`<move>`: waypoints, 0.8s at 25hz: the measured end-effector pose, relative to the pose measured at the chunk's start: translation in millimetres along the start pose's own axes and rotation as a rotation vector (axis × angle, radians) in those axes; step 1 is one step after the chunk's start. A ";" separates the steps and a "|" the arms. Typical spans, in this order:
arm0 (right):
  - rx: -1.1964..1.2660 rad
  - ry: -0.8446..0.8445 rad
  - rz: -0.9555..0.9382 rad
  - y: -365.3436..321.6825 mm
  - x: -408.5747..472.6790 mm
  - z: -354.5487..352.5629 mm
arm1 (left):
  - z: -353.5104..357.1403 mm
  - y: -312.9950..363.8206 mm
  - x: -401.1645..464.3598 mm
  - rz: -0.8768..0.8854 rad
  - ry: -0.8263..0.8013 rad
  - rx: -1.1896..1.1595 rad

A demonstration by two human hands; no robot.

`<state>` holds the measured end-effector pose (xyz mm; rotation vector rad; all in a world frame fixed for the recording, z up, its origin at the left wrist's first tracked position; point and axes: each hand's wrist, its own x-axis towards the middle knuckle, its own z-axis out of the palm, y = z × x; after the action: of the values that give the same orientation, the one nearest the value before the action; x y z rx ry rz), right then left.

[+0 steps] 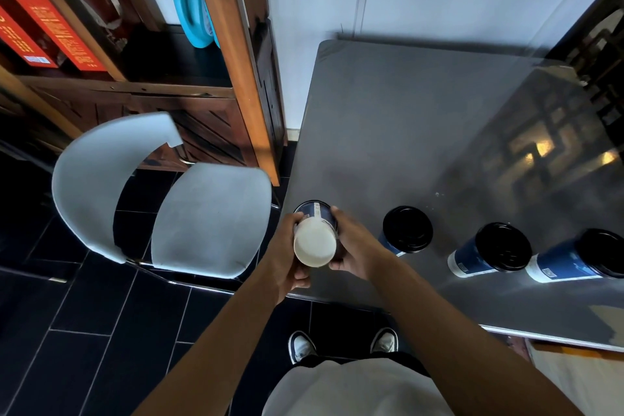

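Note:
Both of my hands hold a blue paper cup [319, 214] over the near left corner of the grey table [405, 128]. The cup's white base [314, 246] faces the camera and its far end points down at the table. My left hand [288, 257] grips the cup from the left, and my right hand [356, 246] grips it from the right. Whether the cup touches the table is hidden. Three more blue cups with black lids stand in a row to the right: one [407, 230] close by, one [493, 250] further along, one [587, 257] at the right edge.
A light grey chair [209, 216] stands just left of the table on dark floor tiles. Behind it is a wooden shelf unit [236, 54] with a blue plastic bottle [189, 7] and red boxes [57, 30]. A white wall runs behind the table.

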<state>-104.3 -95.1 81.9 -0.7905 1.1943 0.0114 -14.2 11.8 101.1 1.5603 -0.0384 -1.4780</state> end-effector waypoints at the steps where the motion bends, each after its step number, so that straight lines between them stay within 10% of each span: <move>1: 0.025 -0.001 0.007 0.3 -0.9 -0.3 | 1.7 0.2 0.6 -0.004 -0.007 -0.029; 20: 0.005 -0.135 -0.281 6.9 6.3 -10.5 | -27.3 -17.0 13.8 0.286 0.199 0.182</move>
<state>-113.2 -98.3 71.5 -0.9325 0.9478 -0.1669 1.6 28.9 74.9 1.7604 -0.2758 -1.1166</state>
